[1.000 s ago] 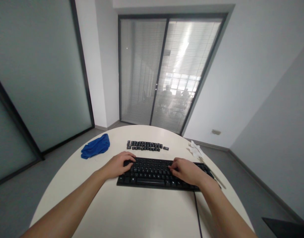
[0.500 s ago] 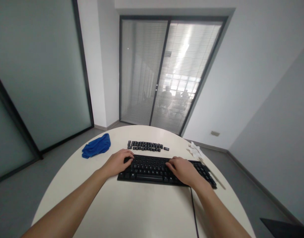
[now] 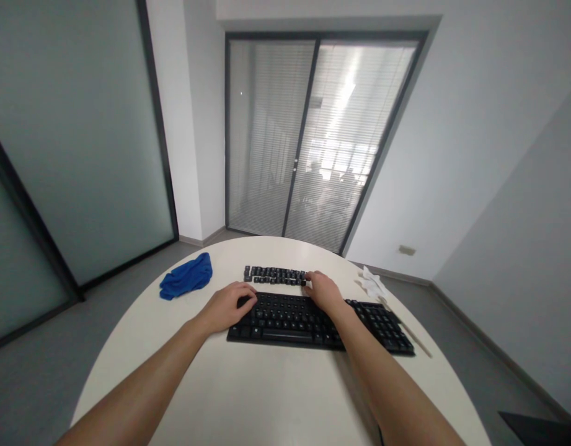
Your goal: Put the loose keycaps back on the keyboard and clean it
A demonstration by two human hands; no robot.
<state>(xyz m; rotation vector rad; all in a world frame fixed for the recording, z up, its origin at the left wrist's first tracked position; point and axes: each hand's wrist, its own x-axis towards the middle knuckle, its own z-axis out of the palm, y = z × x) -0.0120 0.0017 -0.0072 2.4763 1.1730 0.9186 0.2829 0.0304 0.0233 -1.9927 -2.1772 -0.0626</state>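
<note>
keyboard (image 3: 285,322), black and long, lies flat on the bench (image 3: 257,396). the left hand (image 3: 225,308) rests on its left end, with a small gap between thumb and finger. i cannot tell if it grips. the right hand (image 3: 324,291) was over the keyboard half a second ago. now it has gone past the far edge, to the right end of the small loose keys (image 3: 274,274), which sit in two rows just behind the keyboard. its thumb and finger look close together, but i cannot tell if they hold a key, as the hand hides that end. i think this means the work is now at the loose keys. a blue cloth (image 3: 186,277) lies off to the left. a crumpled white thing (image 3: 372,284) and a thin stick (image 3: 408,330) lie to the right.
</note>
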